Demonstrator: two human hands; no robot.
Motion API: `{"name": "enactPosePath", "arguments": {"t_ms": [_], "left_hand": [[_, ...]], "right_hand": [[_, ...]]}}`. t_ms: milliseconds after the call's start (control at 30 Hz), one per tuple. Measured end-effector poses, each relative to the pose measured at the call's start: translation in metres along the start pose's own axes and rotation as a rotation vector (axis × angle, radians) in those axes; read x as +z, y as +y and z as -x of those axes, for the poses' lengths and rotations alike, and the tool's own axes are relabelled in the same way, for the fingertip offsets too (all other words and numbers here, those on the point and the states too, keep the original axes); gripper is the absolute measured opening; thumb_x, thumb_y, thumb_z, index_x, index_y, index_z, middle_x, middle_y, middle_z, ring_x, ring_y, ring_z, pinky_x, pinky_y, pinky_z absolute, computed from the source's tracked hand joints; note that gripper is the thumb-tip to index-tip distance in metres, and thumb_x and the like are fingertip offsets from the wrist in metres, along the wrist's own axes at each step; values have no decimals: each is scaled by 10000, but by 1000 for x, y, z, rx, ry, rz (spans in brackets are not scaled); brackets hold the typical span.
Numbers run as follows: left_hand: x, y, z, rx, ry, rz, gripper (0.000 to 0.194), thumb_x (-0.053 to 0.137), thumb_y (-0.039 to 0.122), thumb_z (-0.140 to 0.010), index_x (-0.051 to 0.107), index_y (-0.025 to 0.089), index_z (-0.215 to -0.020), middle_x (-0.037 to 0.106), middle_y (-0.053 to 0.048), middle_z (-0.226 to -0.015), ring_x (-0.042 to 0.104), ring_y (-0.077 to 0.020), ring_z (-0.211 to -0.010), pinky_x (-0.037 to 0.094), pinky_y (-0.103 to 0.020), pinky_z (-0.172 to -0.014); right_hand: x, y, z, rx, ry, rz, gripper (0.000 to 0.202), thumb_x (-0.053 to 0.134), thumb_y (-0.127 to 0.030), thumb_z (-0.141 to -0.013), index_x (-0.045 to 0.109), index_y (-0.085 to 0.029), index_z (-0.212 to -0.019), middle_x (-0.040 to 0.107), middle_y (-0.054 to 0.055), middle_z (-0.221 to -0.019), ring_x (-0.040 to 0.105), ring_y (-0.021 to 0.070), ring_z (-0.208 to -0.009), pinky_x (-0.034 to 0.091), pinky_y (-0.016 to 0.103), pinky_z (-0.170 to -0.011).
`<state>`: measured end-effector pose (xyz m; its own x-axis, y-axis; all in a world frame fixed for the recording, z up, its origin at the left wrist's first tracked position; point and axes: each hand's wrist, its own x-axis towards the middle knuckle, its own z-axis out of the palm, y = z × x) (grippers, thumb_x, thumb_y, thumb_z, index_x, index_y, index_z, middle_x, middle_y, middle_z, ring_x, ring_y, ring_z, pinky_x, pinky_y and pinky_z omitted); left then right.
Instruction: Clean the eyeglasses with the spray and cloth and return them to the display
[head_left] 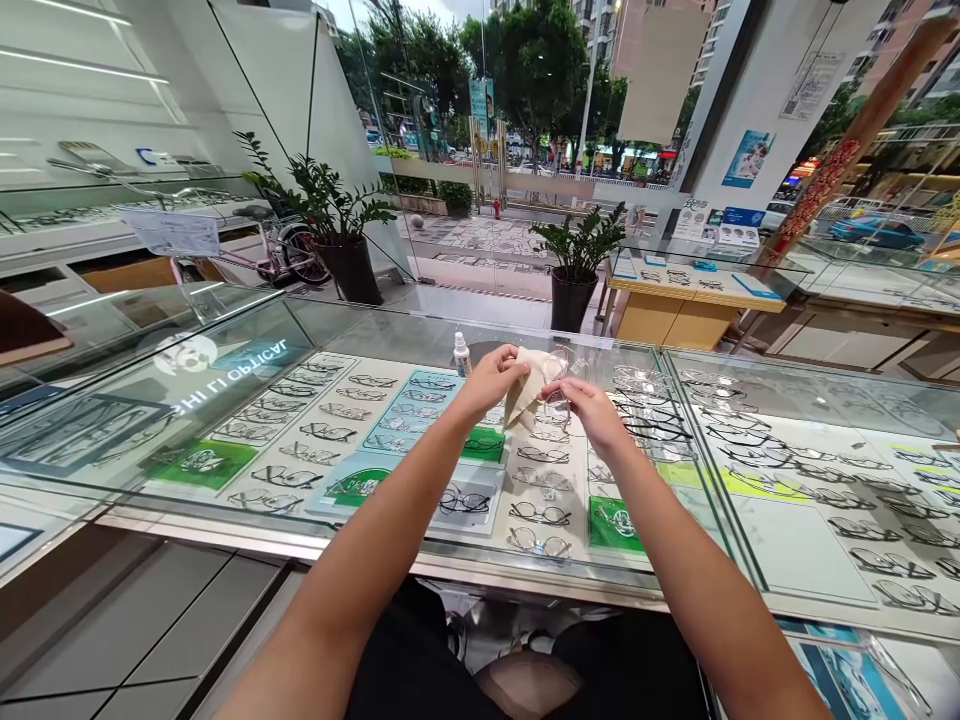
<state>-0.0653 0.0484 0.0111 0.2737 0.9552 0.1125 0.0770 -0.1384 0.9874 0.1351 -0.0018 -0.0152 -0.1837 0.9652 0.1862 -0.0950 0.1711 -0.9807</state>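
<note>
Above the glass display counter, my left hand [496, 380] is closed on a beige cloth [531, 378], which hangs down from the fingers. My right hand [581, 400] pinches a pair of thin, clear-framed glasses [559, 362] just to the right. The cloth covers part of the glasses, touching them between the two hands. Behind my left hand, a small white spray bottle [461, 355] stands upright on the counter.
The glass counter [480, 562] runs across the view, with rows of glasses [541, 513] and green cards [613, 524] beneath its top. Potted plants [574, 260] stand beyond it. At the far right is a wooden display table [667, 322].
</note>
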Motion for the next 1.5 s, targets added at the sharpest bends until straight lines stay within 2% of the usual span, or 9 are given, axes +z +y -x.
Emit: {"name": "enactPosePath", "arguments": {"t_ms": [133,233,300,567,800,967,1133,1300,1500], "left_hand": [[2,-1,-1,41,-36,52,287,680,397,-787,647,214,-1006,683,-1,-867,622,-151,-779,499,-254,-700],[3,-6,-4,35,-48,90,294,623,347,-791,706,207,-1036,716,-44,-1088,655,-180,-935,531,-260,-751],[5,-10,-5,63,-15,65,299,608,350,-806,725,195,-1034,712,-62,-1138,657,-196,-969,535,-259,-732],[13,-17,-5,279,27,-16,263,675,422,-877,695,171,-952,657,-38,-892,597,-154,-798,485,-229,-627],[17,-19,-4,232,79,-4,316,662,483,-894,651,170,-851,638,-27,-844,593,-152,-783,504,-247,-659],[19,-18,-3,272,90,-41,309,683,465,-895,687,161,-951,707,-59,-950,650,-180,-860,514,-286,-746],[20,-16,-2,238,72,-60,341,748,432,-847,699,147,-1029,756,-104,-1039,700,-230,-962,536,-353,-881],[20,-19,-1,246,92,-117,404,754,458,-848,702,155,-1111,770,-119,-1096,717,-256,-1013,538,-369,-908],[24,-22,-1,68,30,-176,507,627,639,-894,728,142,-913,767,-115,-932,697,-268,-897,523,-366,-808]], "right_hand": [[0,5,-2,51,36,15,354,665,-558,-879,809,-237,-919,803,59,-966,666,225,-949,431,335,-804],[0,4,-2,37,3,19,343,648,-538,-893,807,-235,-921,796,55,-989,653,220,-961,425,331,-811],[0,2,-2,29,-22,23,336,637,-524,-907,801,-231,-914,791,55,-1012,642,215,-965,420,330,-813],[2,2,0,34,-56,36,325,622,-511,-921,786,-229,-925,783,55,-1002,622,211,-955,402,328,-793],[2,3,0,21,-101,51,325,612,-496,-938,788,-223,-937,774,53,-970,613,204,-933,402,325,-787],[3,2,0,18,-109,62,332,612,-500,-934,794,-223,-925,772,55,-964,602,204,-926,412,324,-791],[3,1,0,26,-103,80,337,612,-509,-930,793,-226,-935,772,56,-967,602,205,-932,416,323,-796],[2,1,1,49,-118,90,337,609,-511,-928,789,-227,-941,770,58,-971,602,211,-946,420,326,-801],[2,1,0,8,-131,105,344,612,-521,-925,785,-224,-919,758,57,-969,582,203,-901,426,329,-797]]}}
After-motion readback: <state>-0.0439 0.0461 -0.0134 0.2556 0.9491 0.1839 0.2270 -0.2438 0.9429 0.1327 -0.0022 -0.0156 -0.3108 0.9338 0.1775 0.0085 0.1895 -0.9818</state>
